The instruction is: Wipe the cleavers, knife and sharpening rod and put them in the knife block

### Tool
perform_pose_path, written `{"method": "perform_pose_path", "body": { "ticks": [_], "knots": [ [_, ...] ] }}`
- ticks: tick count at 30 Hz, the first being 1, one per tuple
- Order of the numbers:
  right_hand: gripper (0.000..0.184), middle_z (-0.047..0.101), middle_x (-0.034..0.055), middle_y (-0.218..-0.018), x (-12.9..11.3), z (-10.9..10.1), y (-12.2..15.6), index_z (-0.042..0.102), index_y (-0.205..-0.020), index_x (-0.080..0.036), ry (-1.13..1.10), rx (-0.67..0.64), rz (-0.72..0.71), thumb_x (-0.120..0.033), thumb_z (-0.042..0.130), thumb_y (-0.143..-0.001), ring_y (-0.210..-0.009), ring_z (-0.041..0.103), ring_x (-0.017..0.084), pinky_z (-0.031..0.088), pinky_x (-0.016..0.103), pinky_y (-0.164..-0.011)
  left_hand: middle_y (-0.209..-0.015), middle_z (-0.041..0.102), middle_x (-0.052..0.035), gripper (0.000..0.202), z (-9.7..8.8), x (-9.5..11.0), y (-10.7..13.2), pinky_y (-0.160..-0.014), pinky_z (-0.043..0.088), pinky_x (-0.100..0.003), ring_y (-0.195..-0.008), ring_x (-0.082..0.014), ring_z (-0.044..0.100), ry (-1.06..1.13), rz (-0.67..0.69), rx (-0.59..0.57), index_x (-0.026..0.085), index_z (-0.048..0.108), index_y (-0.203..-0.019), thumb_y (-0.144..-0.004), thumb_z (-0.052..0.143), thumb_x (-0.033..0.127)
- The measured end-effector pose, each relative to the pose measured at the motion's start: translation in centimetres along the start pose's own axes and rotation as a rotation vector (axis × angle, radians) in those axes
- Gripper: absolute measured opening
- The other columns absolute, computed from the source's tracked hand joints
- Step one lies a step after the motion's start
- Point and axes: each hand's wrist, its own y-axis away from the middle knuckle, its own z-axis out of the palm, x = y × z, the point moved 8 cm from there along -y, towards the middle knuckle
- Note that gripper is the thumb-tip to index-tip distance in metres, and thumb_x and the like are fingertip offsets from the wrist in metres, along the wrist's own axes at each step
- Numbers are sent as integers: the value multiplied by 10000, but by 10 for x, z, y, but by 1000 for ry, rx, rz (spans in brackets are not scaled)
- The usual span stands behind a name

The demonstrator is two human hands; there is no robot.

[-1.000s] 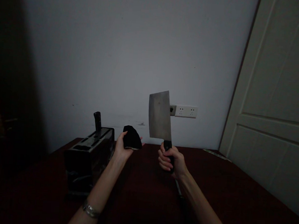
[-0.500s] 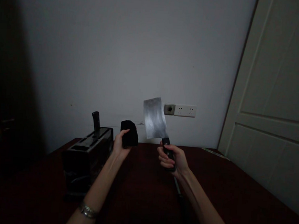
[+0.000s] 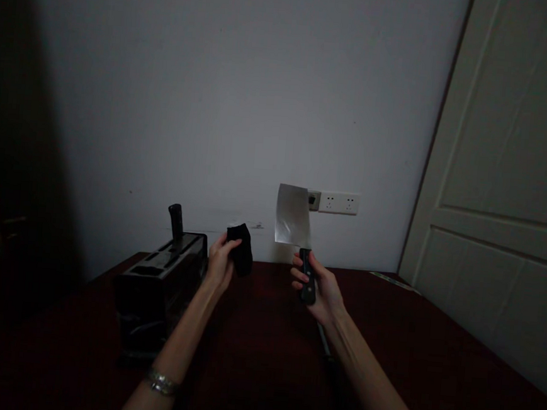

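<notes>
My right hand [image 3: 318, 288] grips the black handle of a cleaver [image 3: 293, 215], blade upright and broad side towards me, above the dark red table [image 3: 432, 356]. My left hand [image 3: 219, 262] is closed on a small black cloth [image 3: 241, 248], held just left of the blade without touching it. A bracelet circles my left wrist. Left of my left hand stands a dark knife block [image 3: 160, 284] with one black knife handle [image 3: 176, 221] sticking up from a slot.
A white wall is close behind the table, with a socket strip [image 3: 339, 202] behind the blade. A cream door [image 3: 507, 185] stands at the right. A thin dark rod lies on the table under my right forearm. The left side is in deep shadow.
The cleaver has come lower and turned more upright, its blade now showing narrower. My left hand has closed more round the cloth and dropped slightly.
</notes>
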Motion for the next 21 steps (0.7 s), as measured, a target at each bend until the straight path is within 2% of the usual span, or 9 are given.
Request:
{"method": "perform_pose_path", "body": {
  "ticks": [3, 5, 9, 12, 17, 21],
  "knots": [
    [185, 458, -49, -664, 5, -5, -2, 533, -913, -137, -47, 1, 42, -295, 536, -817, -430, 371, 28, 408, 157, -398, -823, 665, -29, 381, 7, 3, 0, -679, 448, -200, -763, -140, 607, -107, 104, -117, 145, 622, -897, -527, 710, 125],
    [186, 439, -56, -630, 6, -5, -3, 524, -913, -137, -96, -26, 62, -307, 489, -845, -410, 352, 25, 373, 142, -370, -884, 671, -49, 438, 14, 2, 0, -738, 451, -230, -842, -163, 605, -238, 149, -222, 163, 624, -970, -543, 717, 130],
    [233, 375, -66, -566, 9, -3, -2, 511, -862, -117, -154, -80, 104, -311, 385, -890, -362, 296, 11, 269, 105, -312, -856, 671, -58, 242, 28, -5, 6, -756, 460, -289, -813, -179, 605, -581, 269, -380, 167, 665, -867, -627, 683, 189],
    [296, 346, -70, -543, 14, -1, -1, 505, -830, -102, -161, -87, 133, -300, 303, -916, -336, 268, 1, 230, 93, -296, -851, 651, -46, 153, 44, 1, 21, -769, 458, -308, -823, -171, 590, -768, 511, -481, 170, 654, -836, -684, 635, 171],
    [373, 354, -66, -513, 22, 0, 0, 502, -806, -112, -130, -59, 147, -324, 222, -931, -317, 241, 6, 219, 96, -284, -909, 592, -66, 241, 67, 21, 59, -771, 466, -325, -875, -161, 549, -914, 944, -602, 169, 608, -972, -752, 547, 95],
    [407, 368, -58, -480, 32, -1, 1, 462, -690, -135, -103, 0, 194, -355, 213, -926, -309, 231, 12, 216, 103, -277, -907, 564, -87, 264, 81, 25, 83, -742, 478, -319, -859, -163, 529, -1015, 1154, -728, 145, 575, -1044, -784, 534, 126]
  ]
}}
